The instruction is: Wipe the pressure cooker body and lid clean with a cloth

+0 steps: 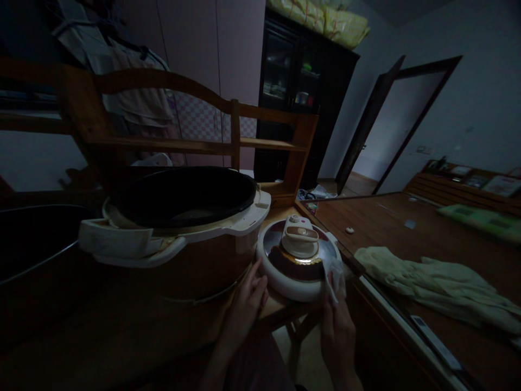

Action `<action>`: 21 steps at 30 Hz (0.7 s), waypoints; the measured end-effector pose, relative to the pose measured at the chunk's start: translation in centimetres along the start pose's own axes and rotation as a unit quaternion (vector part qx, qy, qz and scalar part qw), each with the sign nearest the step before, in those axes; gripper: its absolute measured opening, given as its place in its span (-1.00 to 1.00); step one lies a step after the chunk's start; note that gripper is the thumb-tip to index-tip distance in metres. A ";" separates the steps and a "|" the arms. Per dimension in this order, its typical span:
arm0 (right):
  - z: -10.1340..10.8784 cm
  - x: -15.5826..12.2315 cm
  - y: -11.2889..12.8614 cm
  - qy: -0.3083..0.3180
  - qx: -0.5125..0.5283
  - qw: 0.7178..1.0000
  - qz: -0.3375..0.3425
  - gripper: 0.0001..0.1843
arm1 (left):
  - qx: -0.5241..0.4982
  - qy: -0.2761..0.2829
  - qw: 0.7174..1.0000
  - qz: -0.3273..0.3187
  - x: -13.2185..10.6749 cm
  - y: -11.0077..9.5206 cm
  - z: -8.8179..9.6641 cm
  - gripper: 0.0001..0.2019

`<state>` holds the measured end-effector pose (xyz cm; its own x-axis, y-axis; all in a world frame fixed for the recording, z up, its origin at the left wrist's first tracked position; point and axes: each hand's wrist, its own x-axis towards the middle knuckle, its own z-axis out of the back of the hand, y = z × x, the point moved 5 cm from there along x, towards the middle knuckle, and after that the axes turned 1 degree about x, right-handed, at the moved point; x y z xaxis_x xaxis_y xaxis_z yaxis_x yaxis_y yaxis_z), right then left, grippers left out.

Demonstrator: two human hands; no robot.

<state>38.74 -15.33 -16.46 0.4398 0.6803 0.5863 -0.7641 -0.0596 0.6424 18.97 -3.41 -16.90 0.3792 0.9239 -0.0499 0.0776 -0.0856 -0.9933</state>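
Observation:
A round pressure-cooker lid (299, 259) with a white rim, dark shiny top and a cream handle lies flat on a wooden surface. My left hand (247, 305) rests with spread fingers against the lid's near left rim, beside the cooker body. My right hand (337, 320) presses a small white cloth (336, 274) onto the lid's right rim, fingers closed round it. The open cooker body (179, 228), white-rimmed with a dark inner pot, stands just left of the lid.
A wooden chair back (195, 117) rises behind the cooker. To the right is a wooden table (411, 239) with pale green gloves (431, 282) lying on it. A dark glass cabinet (301, 92) and an open doorway (391, 136) stand at the back.

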 end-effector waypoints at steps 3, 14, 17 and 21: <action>-0.4 -0.6 0.8 -0.001 -0.001 1.000 0.009 -0.45 | -0.001 0.001 1.000 -0.005 -0.1 -0.2 -0.1 -0.28; -1.0 -1.9 0.6 0.006 -0.025 0.999 0.021 -0.44 | -0.004 -0.001 1.000 -0.003 0.0 0.0 -0.1 -0.28; -0.9 -1.9 1.0 0.001 -0.038 0.999 0.036 -0.43 | -0.005 -0.001 1.000 -0.008 -0.2 -0.4 -0.2 -0.28; -0.8 -1.8 1.7 -0.004 -0.052 0.998 0.046 -0.42 | -0.007 0.000 1.000 -0.008 -0.3 -0.6 -0.2 -0.28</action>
<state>36.28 -16.09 -16.86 0.3693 0.6703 0.6437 -0.8458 -0.0446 0.5316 19.02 -3.73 -16.32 0.3771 0.9255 -0.0351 0.0955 -0.0765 -0.9925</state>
